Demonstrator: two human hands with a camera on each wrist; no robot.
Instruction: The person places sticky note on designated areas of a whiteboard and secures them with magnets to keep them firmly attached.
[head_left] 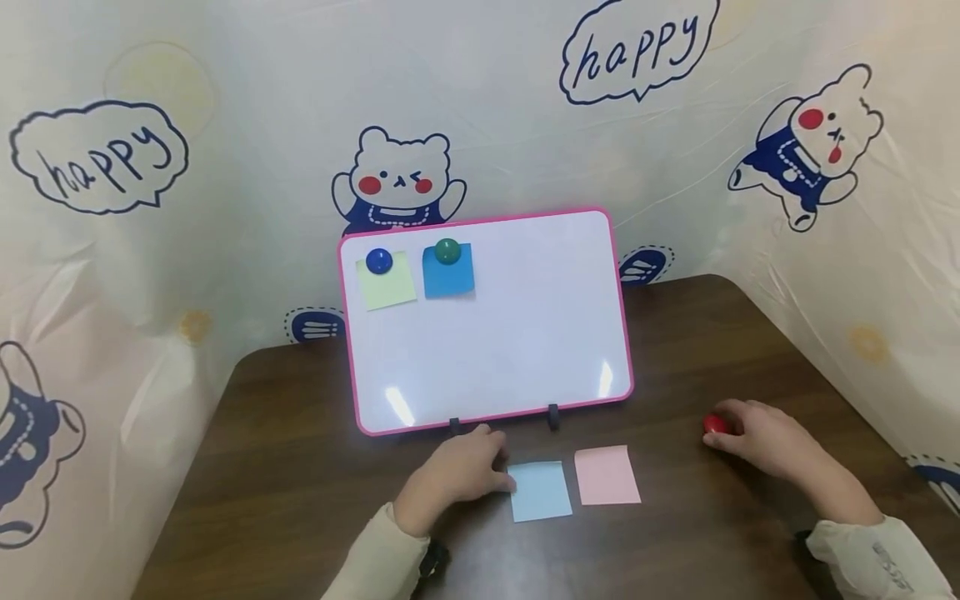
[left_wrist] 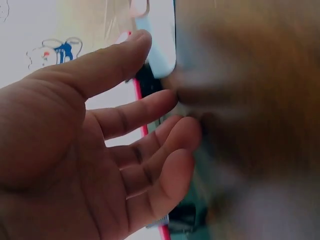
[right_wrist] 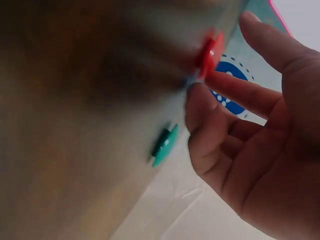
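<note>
- On the far left, a bear drawing [head_left: 30,442] on the patterned sheet [head_left: 247,75] is cut off by the frame; the near edge of the dark tabletop [head_left: 277,467] is cut off too.
- The middle of the tabletop's far edge is covered by the whiteboard [head_left: 510,350], which is propped up at a tilt.
- At its upper left corner, a yellow-green note [head_left: 387,292] is partly hidden under a blue magnet [head_left: 379,261]; beside it, a dark blue note [head_left: 450,282] is overlapped by a green magnet [head_left: 447,251].
- The left hand [head_left: 457,467] is held below the whiteboard, its thumb and fingers spread apart and nothing gripped; part of the whiteboard's left foot is covered.
- The thumb is seen at the left edge of a light blue note [head_left: 542,493]; contact cannot be confirmed.
- Just right of that, a pink note [head_left: 607,477] is laid flat on the tabletop.
- Towards the tabletop's right edge, a red magnet [head_left: 715,424] is partly covered by the right hand [head_left: 772,442], whose thumb and fingers are parted around it; whether it is touched cannot be told.
- A second green magnet [right_wrist: 166,145], hidden from the head view, is shown near that hand by the right wrist view, where the tabletop is blurred.
</note>
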